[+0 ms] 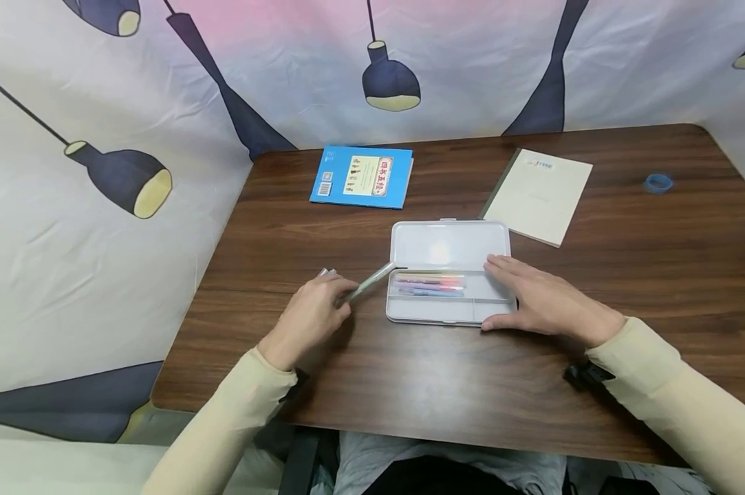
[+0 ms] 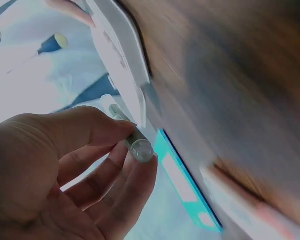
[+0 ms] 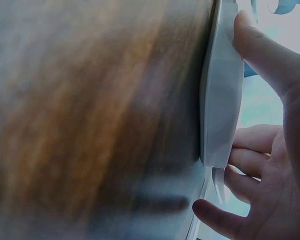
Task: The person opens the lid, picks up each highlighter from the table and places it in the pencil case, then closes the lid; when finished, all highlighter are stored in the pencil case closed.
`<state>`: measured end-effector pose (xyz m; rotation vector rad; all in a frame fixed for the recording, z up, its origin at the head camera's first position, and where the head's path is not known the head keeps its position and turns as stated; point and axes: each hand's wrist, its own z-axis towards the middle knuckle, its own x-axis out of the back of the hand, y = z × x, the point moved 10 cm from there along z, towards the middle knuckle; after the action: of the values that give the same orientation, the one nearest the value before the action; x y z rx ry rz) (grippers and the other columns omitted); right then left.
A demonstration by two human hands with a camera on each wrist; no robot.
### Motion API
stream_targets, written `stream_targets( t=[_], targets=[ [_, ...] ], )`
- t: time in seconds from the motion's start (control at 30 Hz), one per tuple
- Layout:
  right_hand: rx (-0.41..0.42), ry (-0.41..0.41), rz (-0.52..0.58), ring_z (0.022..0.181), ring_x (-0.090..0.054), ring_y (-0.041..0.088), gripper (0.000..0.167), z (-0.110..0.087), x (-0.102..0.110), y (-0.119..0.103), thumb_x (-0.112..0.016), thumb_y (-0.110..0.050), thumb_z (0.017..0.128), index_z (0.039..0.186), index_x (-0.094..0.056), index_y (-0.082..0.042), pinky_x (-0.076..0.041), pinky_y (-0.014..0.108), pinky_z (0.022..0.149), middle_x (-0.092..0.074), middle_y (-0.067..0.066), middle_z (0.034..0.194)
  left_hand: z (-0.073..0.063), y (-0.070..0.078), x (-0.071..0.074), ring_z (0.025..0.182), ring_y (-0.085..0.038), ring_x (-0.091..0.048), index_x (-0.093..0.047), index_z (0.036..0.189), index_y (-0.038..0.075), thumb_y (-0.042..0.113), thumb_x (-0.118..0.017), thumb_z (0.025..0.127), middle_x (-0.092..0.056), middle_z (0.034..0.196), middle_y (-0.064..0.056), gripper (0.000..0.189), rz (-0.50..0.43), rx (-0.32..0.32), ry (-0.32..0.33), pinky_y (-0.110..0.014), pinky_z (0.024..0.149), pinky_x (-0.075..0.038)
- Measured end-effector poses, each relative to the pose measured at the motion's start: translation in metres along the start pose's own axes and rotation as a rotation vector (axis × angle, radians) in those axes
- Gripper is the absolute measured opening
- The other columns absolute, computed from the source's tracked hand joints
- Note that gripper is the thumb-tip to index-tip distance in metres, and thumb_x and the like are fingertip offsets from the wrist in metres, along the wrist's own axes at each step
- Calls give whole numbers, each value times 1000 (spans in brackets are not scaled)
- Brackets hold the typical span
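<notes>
A white pencil case [image 1: 430, 312] lies on the table with its lid [image 1: 450, 245] tipped back. Several colored pens [image 1: 430, 284] rest in its rear compartment; the front compartments hold nothing visible. My left hand [image 1: 313, 313] is left of the case and pinches a pale green pen [image 1: 375, 277] between thumb and fingers. That pen [image 2: 141, 150] points toward the case, its far end by the hinge at the left. My right hand [image 1: 536, 299] grips the case's right end, thumb at the front edge and fingers by the hinge, as the right wrist view shows on the case side [image 3: 222, 100].
A blue book [image 1: 331, 185] lies behind and left of the case, a cream notebook [image 1: 548, 192] behind and right. Farther right sits a blue tape roll [image 1: 659, 183]. Blurred pale and pink items [image 2: 255, 210] lie beside the left hand. A printed cloth hangs behind the table.
</notes>
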<state>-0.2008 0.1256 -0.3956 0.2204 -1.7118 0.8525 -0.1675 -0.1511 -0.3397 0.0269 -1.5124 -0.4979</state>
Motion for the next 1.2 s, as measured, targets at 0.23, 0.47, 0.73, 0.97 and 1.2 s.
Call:
stream_targets(
  t=[0.23,0.47,0.73,0.97,1.2],
  targets=[
    [-7,3,11,149,-26,35,111,0,-2,0,-66,-75,78,154,-33,-1,-31,54,114,-28,17,162,32,36,-22,91,-16,-65,-74,114,7,-1,-69,86,-70,104,-3,30,-19,-131,-81,-34,80,-55],
    [-4,6,5,149,-26,34,110,0,-4,1,-65,-74,79,154,-33,-1,-31,54,114,-27,16,162,50,63,-36,103,-16,-64,-73,119,10,1,-69,89,-69,114,-3,32,47,-257,-201,-33,90,-54],
    [-8,-1,8,149,-25,33,110,0,-2,2,-64,-75,79,155,-32,-2,-29,54,115,-26,15,163,58,72,-51,97,-13,-63,-73,119,13,0,-66,89,-69,109,-1,33,111,-319,-261,-31,83,-54],
    [-13,-6,9,149,-25,35,109,0,-2,1,-66,-72,80,155,-32,-1,-30,55,115,-26,16,162,58,73,-53,99,-14,-64,-74,118,13,-1,-64,91,-69,111,-2,32,122,-342,-255,-31,85,-55],
    [-5,-2,9,149,-26,35,108,0,-1,0,-66,-72,80,154,-32,-1,-29,55,115,-26,17,162,59,75,-56,100,-16,-64,-75,116,12,-2,-64,91,-70,110,-2,31,114,-380,-236,-32,87,-55]
  ],
)
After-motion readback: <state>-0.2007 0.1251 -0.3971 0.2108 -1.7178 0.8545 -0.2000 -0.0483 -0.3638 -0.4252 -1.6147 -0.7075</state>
